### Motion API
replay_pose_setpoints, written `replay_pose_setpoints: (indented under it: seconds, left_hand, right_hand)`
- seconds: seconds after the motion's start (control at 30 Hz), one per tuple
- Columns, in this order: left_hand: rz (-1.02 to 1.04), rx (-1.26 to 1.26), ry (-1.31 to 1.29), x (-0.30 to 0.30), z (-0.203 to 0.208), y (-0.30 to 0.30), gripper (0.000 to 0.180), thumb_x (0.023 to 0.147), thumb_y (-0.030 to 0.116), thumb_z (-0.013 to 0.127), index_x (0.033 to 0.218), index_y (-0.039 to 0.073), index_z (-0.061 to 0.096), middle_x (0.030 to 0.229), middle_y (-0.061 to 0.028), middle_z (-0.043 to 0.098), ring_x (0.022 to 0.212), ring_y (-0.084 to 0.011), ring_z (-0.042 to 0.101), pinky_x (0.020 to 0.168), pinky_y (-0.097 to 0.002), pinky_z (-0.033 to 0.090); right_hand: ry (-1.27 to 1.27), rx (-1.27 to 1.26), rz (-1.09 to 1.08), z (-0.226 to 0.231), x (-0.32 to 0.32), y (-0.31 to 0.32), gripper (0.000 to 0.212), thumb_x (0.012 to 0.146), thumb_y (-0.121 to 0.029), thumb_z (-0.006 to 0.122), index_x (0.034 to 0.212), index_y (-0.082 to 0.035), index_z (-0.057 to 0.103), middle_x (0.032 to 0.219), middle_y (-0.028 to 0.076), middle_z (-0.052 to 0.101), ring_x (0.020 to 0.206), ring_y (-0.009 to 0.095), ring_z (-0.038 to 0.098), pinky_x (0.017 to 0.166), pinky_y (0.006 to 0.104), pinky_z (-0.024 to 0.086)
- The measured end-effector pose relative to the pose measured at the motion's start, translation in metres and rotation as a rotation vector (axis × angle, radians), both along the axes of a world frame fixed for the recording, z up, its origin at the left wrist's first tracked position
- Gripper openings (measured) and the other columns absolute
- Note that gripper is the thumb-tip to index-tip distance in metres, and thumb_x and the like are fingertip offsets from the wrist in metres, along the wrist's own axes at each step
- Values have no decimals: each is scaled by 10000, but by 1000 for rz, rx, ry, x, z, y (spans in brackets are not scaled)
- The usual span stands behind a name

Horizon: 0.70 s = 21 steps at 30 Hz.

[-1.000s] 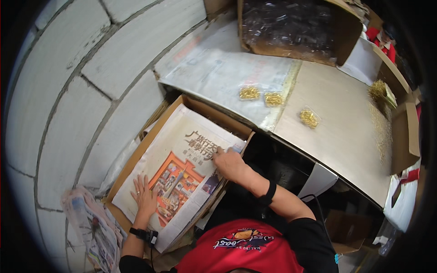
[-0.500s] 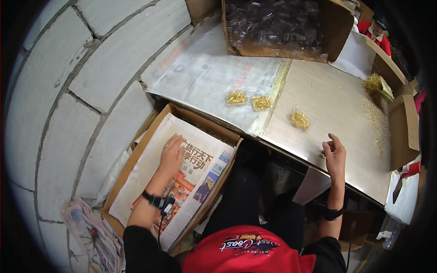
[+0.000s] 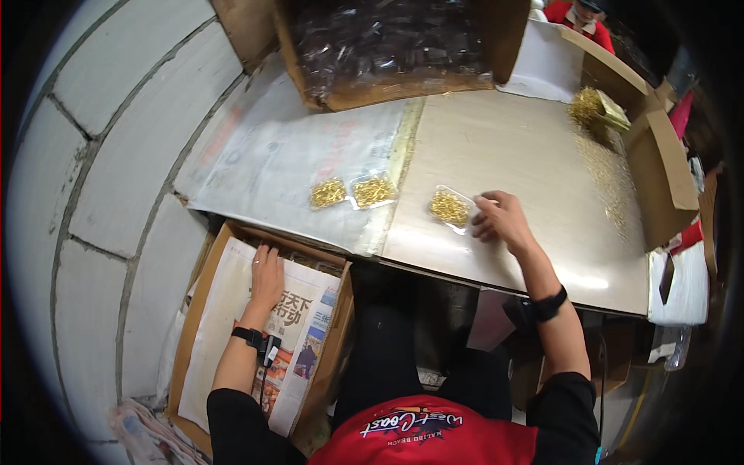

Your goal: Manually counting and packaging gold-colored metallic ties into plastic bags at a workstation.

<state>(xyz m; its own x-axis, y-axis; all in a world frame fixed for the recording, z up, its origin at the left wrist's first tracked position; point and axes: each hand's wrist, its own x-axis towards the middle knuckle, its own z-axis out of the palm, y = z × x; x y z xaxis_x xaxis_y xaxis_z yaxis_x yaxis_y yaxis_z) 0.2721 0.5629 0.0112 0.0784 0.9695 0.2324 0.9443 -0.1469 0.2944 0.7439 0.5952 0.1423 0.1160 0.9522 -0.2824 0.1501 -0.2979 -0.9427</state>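
My left hand point(image 3: 267, 280) lies with its fingers stretched over a sheet of newspaper point(image 3: 291, 306), which covers most of an open cardboard box point(image 3: 341, 298) at lower left. Past the paper's far edge, part of the box's contents shows, too dark to make out. On the metal tabletop, my right hand point(image 3: 504, 222) is at the right rim of a small clear plastic box point(image 3: 449, 208) filled with small gold-coloured pieces. Its fingers are bent but apart, with no firm grip visible. Two similar filled boxes, one point(image 3: 328, 193) left of the other point(image 3: 373, 191), sit on the white-covered part.
A large carton point(image 3: 387, 97) of clear plastic pieces stands at the back. Loose gold pieces point(image 3: 585, 108) spill from a container at far right, beside cardboard flaps point(image 3: 663, 167). A white block wall point(image 3: 116, 178) borders the left. Another person point(image 3: 581, 23) is at upper right.
My right hand has come from the table's front edge to the right side of the nearest filled box. My left hand has slid toward the newspaper's far edge. The view has shifted right.
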Motion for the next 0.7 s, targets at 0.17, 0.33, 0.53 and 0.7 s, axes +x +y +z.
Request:
replay_pose_setpoints:
  seconds: [0.17,0.33,0.53,0.7]
  left_hand:
    - [-23,121,17,25,41,-26,285,899,110,474,1125,-52,538,1201,-248,508,1193,-374,431,1010,-442,334]
    - [-58,-49,-674,80,118,-57,177,906,94,514,982,-31,614,966,-149,643,893,-228,635,766,-303,495]
    - [-117,-471,-1229,134,158,-76,294,936,227,520,1110,-10,508,927,-120,642,822,-186,656,610,-261,540]
    - [-58,-523,-1310,112,140,-82,236,921,188,544,1037,-10,488,818,-108,625,666,-186,651,471,-240,522]
  right_hand:
    - [10,44,1,-9,1,3,207,859,-77,571,952,107,563,617,110,600,444,159,591,360,248,454]
    - [113,121,14,2,-13,-25,115,834,-58,597,860,54,593,643,68,608,476,113,580,406,234,454]
    - [166,111,149,29,-76,-80,120,824,-46,594,883,58,599,653,77,615,497,113,582,444,233,467]
    - [208,41,409,20,-150,-88,133,836,-66,589,892,54,596,650,83,609,501,124,581,447,229,466]
